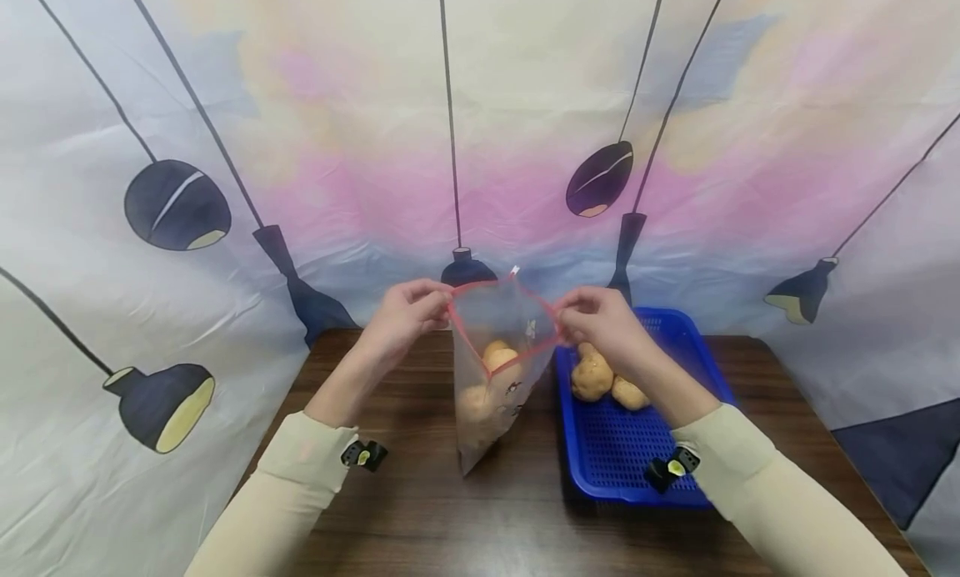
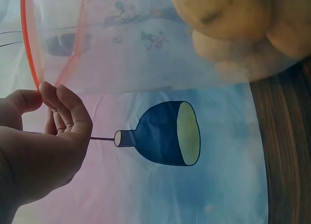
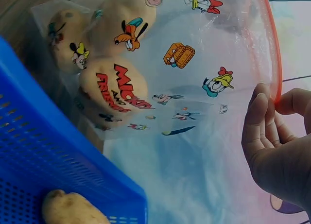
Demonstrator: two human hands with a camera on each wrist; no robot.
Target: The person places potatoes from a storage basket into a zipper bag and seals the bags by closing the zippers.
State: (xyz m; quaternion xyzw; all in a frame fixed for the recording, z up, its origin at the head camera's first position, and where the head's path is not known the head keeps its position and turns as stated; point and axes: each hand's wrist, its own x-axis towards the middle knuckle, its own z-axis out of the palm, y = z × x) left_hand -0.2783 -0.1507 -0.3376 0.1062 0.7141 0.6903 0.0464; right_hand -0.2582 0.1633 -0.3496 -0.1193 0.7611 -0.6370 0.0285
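Observation:
A clear zip bag (image 1: 480,444) with a red zip edge and printed cartoon figures stands upright on the table, its mouth spread wide. Several potatoes (image 3: 112,83) lie in its lower part. My left hand (image 1: 401,318) pinches the left corner of the red rim between thumb and fingers. At the opposite corner my right hand (image 1: 600,323) pinches the rim the same way. The zip's white slider (image 1: 514,270) sits at the far side of the mouth. Close below my right hand, loose potatoes (image 1: 592,377) lie in a blue plastic basket (image 1: 573,460).
The dark wooden table (image 1: 405,510) carries the basket on the right, beside the bag. Behind the table hangs a cloth backdrop (image 1: 360,127) printed with lamps. Small dark cameras are strapped to both wrists, over light sleeves (image 1: 300,469).

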